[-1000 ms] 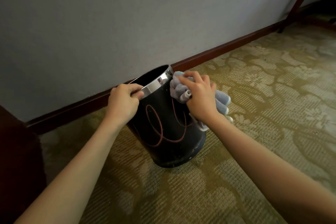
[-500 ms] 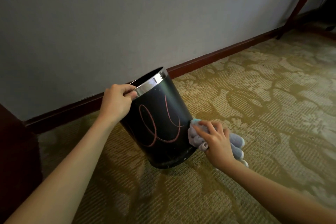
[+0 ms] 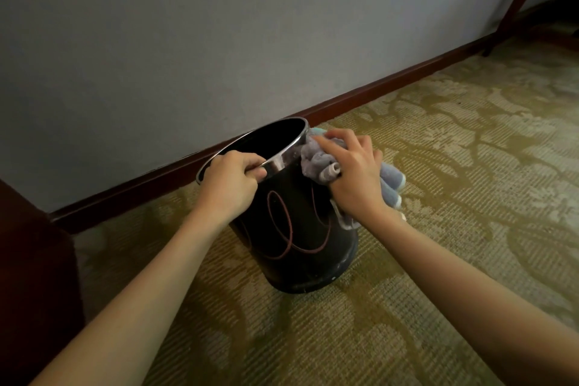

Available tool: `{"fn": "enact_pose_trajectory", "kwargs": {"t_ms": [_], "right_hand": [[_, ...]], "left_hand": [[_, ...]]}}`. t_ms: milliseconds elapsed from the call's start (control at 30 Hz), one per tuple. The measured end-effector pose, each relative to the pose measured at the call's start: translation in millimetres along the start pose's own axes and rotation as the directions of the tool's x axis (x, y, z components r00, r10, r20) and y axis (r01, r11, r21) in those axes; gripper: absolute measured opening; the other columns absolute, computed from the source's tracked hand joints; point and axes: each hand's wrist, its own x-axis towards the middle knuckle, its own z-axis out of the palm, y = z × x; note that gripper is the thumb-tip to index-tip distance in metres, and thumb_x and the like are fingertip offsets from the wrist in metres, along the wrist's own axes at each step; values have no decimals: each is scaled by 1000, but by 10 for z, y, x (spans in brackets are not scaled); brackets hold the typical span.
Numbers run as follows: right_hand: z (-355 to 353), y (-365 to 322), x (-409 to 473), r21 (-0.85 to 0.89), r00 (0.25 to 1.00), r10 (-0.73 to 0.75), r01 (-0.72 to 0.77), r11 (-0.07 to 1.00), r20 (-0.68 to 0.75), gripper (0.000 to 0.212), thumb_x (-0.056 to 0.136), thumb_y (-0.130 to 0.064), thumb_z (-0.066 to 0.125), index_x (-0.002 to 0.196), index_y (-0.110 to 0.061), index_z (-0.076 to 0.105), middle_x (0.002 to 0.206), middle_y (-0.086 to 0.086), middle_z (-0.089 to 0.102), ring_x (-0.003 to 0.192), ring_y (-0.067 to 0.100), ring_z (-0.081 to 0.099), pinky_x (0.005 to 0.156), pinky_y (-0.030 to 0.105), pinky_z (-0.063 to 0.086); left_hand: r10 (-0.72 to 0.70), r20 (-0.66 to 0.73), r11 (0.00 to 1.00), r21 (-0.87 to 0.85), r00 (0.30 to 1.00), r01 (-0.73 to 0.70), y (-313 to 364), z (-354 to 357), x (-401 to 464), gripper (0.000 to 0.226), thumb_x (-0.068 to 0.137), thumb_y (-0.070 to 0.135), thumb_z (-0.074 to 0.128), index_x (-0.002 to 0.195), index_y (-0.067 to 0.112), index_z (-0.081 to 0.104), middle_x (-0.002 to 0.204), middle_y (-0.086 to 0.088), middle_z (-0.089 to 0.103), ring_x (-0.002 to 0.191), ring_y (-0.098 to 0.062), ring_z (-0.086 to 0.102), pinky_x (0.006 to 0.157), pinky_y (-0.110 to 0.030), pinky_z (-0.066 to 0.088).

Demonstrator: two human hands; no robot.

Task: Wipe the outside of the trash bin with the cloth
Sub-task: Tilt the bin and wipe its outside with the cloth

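The left hand (image 3: 230, 183) grips the chrome rim (image 3: 283, 157) of the black trash bin (image 3: 294, 229), tilting it on the patterned carpet (image 3: 438, 166) to steady it, while the right hand (image 3: 354, 175) presses the bunched bluish cloth (image 3: 316, 160) against its upper side.

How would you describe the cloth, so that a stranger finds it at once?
Start at the grey wall and its dark red baseboard; before it, on the patterned carpet, stands a black trash bin. Against its upper right side, the right hand presses the cloth, the only soft, pale blue-grey thing here.
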Motion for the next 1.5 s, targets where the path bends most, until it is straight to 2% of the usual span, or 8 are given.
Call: {"fn": "enact_pose_trajectory", "kwargs": {"t_ms": [200,333,600,800,1000,1167,1333,1500], "right_hand": [[115,84,-246,-104,996,-71,75,992,45,62,72,1,61,127,-26,58,131,3,52,111,34,44,83,45,32],[194,279,-592,-231,976,-157,190,954,153,61,69,-11,74,126,-25,60,125,7,58,108,37,52,79,49,41],[181,503,-862,-298,946,-118,211,931,301,65,67,-14,80,127,-26,60,124,3,60,107,34,56,77,47,45],[192,420,-731,-236,960,-57,125,964,275,62,74,-2,68,130,-26,57,129,6,55,109,35,49,80,47,38],[162,63,-212,-103,986,-60,76,992,153,57,78,-9,50,131,-31,53,134,3,48,113,31,39,87,46,33],[187,-122,98,-112,997,-79,79,991,6,54,76,-6,56,126,-29,57,131,2,50,110,31,41,84,43,30],[262,12,-102,-153,994,-108,107,982,2,65,69,0,64,129,-25,57,132,7,52,110,38,45,82,47,34],[306,277,-507,-167,987,-136,149,975,87,53,78,-12,58,130,-24,56,131,11,53,112,39,47,85,52,37]], "left_hand": [[-41,-19,999,-2,999,41,-98,-77,107,15,89,19,61,91,29,72,81,6,69,91,-21,62,85,-43,50],[-84,-94,996,-33,992,82,-232,-126,200,14,88,16,61,95,21,73,83,3,71,90,-19,65,81,-30,47],[-130,-126,989,-88,984,119,-352,-196,216,14,89,16,60,93,19,74,83,1,72,85,-16,65,78,-27,46],[-119,-129,992,-61,984,112,-342,-196,136,14,88,15,61,95,19,73,79,7,68,88,-18,65,75,-27,43],[-71,-55,997,-29,996,69,-256,-154,61,17,90,21,58,100,24,72,90,5,71,95,-20,64,88,-46,51],[-30,-62,999,18,998,31,-119,-58,102,14,90,23,57,93,28,71,86,4,70,91,-22,63,83,-46,51],[-29,-72,999,25,997,30,-112,-56,205,13,90,24,58,84,27,68,78,1,67,83,-26,62,77,-47,52],[-65,-99,998,-17,993,64,-171,-72,285,15,90,24,57,95,26,71,86,-2,70,89,-28,63,81,-48,52]]}}
